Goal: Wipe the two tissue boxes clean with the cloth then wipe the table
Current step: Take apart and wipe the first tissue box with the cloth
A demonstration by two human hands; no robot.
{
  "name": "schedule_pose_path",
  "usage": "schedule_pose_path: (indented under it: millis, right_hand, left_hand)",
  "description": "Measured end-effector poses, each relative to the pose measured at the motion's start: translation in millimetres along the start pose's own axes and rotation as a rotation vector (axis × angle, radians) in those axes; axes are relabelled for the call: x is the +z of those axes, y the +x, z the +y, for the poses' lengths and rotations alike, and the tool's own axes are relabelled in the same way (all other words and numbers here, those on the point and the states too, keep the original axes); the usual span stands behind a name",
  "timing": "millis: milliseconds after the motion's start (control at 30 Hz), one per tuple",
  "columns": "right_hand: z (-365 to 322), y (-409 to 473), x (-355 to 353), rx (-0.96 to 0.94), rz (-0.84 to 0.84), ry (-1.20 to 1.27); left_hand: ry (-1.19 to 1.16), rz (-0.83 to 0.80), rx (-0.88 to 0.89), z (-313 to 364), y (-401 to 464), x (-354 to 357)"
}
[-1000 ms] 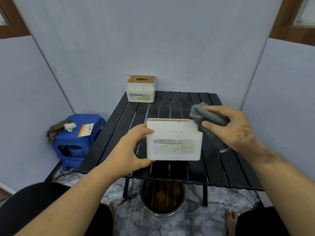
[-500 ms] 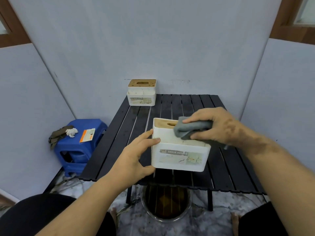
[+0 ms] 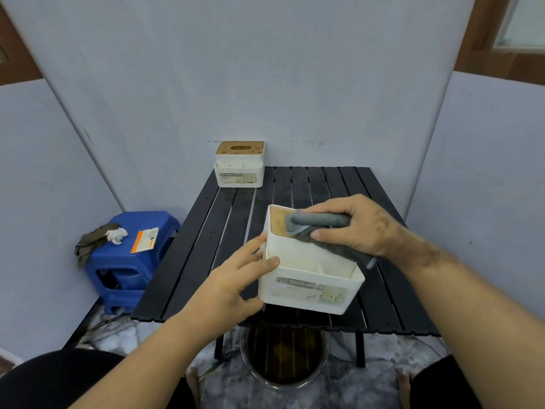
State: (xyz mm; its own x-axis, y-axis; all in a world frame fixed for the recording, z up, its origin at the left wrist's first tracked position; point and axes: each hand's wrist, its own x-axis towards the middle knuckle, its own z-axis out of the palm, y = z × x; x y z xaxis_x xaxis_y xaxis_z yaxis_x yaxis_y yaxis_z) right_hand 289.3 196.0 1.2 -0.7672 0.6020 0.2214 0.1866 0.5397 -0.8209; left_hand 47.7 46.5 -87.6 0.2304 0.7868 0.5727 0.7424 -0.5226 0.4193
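Note:
A white tissue box (image 3: 306,286) with a wooden lid is tilted toward me over the near part of the black slatted table (image 3: 206,246). My left hand (image 3: 236,278) grips the box's left side. My right hand (image 3: 354,225) presses a folded grey cloth (image 3: 318,224) onto the box's wooden top, and the cloth's tail hangs down the right side. A second white tissue box (image 3: 239,165) with a wooden lid stands upright at the table's far left corner, untouched.
A blue plastic stool (image 3: 129,261) stands left of the table, with a dark rag, a crumpled white tissue and an orange-and-white card on it. A round metal basin (image 3: 283,358) of dark water sits under the table's front edge. Grey panels close in on three sides.
The near box has tipped so its wooden top now shows. My right hand brought the cloth from beside the box onto its top and has slid it across.

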Motion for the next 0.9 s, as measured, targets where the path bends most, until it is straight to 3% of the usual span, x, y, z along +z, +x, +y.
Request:
schedule_pose_path:
  millis: [133, 367, 533, 733, 900]
  right_hand:
    - [-13.7, 24.1, 32.9, -0.084, 0.079, -0.138]
    - [15.8, 35.1, 18.9, 0.192, 0.306, -0.336]
    - [-11.4, 38.4, 47.9, -0.091, 0.144, -0.387]
    - [6.5, 34.3, 20.7, 0.169, 0.244, -0.433]
    - [14.0, 22.0, 9.7, 0.227, 0.243, -0.554]
  left_hand:
    - [0.065, -0.013, 0.066, 3.2, -2.2, 2.3]
    - [0.137, -0.071, 0.001, 2.6, -12.8, 9.2]
    - [0.231, -0.115, 0.032, 1.9, -18.6, 9.9]
    - [0.274, -0.131, 0.021, 6.8, -18.9, 9.5]
    - [0.210, -0.128, -0.020, 7.8, -20.1, 12.9]
